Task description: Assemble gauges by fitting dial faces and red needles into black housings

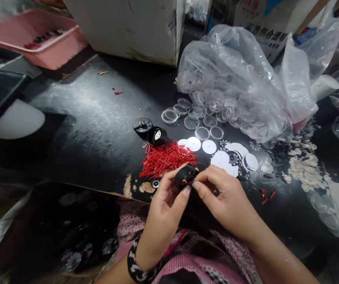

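Fingers of my left hand (169, 197) wrap round a small black round gauge housing (181, 176), its dial face with pale marks turned toward my right. The thumb and forefinger of my right hand (215, 187) are pinched together at the dial's edge; what is between them, if anything, is hidden. Just beyond my hands lies a heap of red pointers (166, 157). White and black dial discs (221, 159) are scattered to the right of the heap. Two black housings (154, 136) stand behind the red pointers, one showing a white piece inside.
A plastic bag (234, 79) spills clear rings (202, 133) across the back right. Small off-white parts (304, 165) are piled at right, near a few red pieces (265, 195). A large box (134, 31) and pink bin (54, 51) stand at the back. Finished-looking gauges (71, 259) lie below the table edge.
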The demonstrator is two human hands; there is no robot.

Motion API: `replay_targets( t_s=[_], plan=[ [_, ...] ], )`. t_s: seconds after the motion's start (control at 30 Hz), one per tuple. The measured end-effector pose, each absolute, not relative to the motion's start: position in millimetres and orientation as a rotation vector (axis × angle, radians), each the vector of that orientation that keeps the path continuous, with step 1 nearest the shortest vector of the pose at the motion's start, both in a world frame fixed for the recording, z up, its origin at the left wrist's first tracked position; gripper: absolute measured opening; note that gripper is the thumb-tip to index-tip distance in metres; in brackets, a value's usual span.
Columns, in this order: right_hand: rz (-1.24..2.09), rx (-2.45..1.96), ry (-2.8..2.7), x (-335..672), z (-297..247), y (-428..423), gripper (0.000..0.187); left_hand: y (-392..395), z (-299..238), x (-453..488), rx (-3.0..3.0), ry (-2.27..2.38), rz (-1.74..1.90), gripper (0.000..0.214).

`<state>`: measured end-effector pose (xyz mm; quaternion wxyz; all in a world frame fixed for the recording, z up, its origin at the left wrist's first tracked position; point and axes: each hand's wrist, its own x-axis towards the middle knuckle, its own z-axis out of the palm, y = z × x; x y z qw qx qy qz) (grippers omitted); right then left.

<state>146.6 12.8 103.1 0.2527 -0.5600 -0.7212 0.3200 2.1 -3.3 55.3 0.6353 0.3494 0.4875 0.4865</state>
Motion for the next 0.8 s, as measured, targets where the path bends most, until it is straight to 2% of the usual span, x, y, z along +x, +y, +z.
replay_targets(
  t_s=[0.3, 0.43, 0.53, 0.63, 0.8],
  plan=[
    [0.779, -1.628, -1.961, 139, 100, 1, 0.021, -6, 59, 0, 0.999, 1.266, 1.105, 0.021],
    [0.750, -1.659, -1.988, 140, 100, 5, 0.023, -2, 53, -2, 0.817, 1.147, 1.036, 0.021],
    [0.614, -1.546, -2.088, 145, 99, 10, 0.007, 0, 48, -6, 0.644, 1.010, 0.966, 0.030],
    [0.465, -1.445, -2.259, 149, 97, 15, 0.014, -2, 45, -9, 0.624, 0.994, 0.944, 0.038],
    [0.339, -1.424, -2.377, 146, 98, 21, 0.016, -6, 49, 0, 0.450, 1.030, 0.941, 0.038]
  ],
)
